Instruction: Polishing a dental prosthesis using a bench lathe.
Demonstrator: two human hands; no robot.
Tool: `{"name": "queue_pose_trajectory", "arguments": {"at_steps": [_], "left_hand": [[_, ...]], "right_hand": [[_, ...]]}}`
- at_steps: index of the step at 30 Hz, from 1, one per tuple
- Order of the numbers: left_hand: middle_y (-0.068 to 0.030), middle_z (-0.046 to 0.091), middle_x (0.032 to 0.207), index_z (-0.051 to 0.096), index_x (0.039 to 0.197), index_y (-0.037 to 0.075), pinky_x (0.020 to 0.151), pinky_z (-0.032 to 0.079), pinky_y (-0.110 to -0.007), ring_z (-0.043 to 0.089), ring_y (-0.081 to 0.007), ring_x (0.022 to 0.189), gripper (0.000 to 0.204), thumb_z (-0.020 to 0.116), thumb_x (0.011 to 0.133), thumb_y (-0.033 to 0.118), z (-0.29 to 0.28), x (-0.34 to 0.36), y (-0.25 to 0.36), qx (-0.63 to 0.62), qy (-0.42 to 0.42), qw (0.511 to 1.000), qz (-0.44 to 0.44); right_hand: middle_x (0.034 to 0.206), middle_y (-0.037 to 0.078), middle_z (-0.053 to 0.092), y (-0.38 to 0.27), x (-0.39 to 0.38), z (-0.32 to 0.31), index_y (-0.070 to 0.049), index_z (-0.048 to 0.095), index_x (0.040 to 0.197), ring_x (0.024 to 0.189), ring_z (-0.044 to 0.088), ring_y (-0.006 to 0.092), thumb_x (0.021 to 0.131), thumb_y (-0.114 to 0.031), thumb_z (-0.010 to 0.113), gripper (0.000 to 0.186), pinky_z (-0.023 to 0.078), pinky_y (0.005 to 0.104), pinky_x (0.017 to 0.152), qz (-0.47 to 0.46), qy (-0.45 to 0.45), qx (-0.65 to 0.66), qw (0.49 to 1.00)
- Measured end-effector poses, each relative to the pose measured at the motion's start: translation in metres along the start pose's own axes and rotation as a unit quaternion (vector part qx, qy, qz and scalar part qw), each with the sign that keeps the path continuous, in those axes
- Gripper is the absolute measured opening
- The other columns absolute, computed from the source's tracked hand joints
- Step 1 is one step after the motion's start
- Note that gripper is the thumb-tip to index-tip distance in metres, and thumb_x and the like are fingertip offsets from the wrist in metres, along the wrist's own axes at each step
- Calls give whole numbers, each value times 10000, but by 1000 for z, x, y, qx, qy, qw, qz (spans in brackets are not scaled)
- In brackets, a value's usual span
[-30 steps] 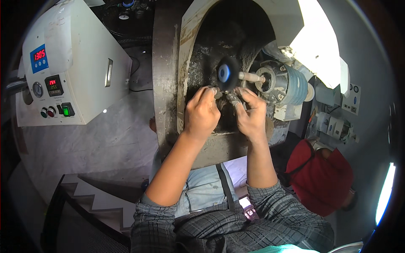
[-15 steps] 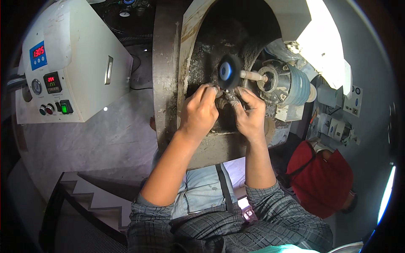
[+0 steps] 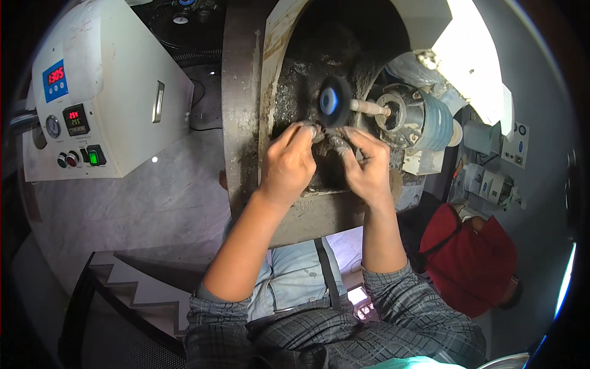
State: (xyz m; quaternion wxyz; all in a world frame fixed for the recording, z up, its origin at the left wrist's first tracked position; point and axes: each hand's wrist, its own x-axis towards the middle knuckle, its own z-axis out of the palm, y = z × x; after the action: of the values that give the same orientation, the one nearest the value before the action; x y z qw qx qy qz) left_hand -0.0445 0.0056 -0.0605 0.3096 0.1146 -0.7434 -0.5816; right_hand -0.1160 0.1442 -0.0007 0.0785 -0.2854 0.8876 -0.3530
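Note:
A dark round wheel with a blue centre [image 3: 332, 101] sits on a pale spindle [image 3: 369, 107] that runs into a grimy cylindrical motor [image 3: 418, 123], inside a dirty hooded housing [image 3: 273, 37]. Just below the wheel, my left hand [image 3: 287, 161] and my right hand [image 3: 366, 165] pinch a small grimy piece [image 3: 327, 136] between their fingertips, at or very near the wheel's lower edge. The piece is mostly hidden by my fingers and too small to make out clearly.
A white machine with red displays [image 3: 126, 111] stands left, above a marble floor [image 3: 141, 215]. Steps [image 3: 138, 289] are at lower left. At right, a person in red [image 3: 467, 264] bends low beside wall-mounted equipment [image 3: 485, 181]. The housing's front ledge [image 3: 313, 218] spans below my hands.
My right hand and forearm have shifted slightly rightward since half a second ago. Both hands keep their pinched grip below the wheel.

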Motion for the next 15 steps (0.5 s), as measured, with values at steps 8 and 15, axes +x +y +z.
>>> {"name": "queue_pose_trajectory", "arguments": {"at_steps": [8, 15], "left_hand": [[-212, 647, 863, 610, 927, -47, 634, 523, -410, 650, -392, 756, 202, 544, 761, -143, 3, 3, -8, 27, -1, 999, 20], [-227, 621, 850, 610, 930, -32, 642, 508, -452, 628, -415, 748, 213, 531, 759, -131, 4, 7, -4, 53, -44, 997, -25]], "right_hand": [[967, 232, 694, 4, -4, 12, 93, 669, 1001, 871, 704, 353, 750, 78, 578, 267, 535, 347, 800, -7, 45, 10, 999], [992, 221, 707, 2, 0, 12, 88, 675, 1029, 901, 713, 325, 770, 70, 587, 275, 532, 335, 819, 30, 28, -24, 999]]}}
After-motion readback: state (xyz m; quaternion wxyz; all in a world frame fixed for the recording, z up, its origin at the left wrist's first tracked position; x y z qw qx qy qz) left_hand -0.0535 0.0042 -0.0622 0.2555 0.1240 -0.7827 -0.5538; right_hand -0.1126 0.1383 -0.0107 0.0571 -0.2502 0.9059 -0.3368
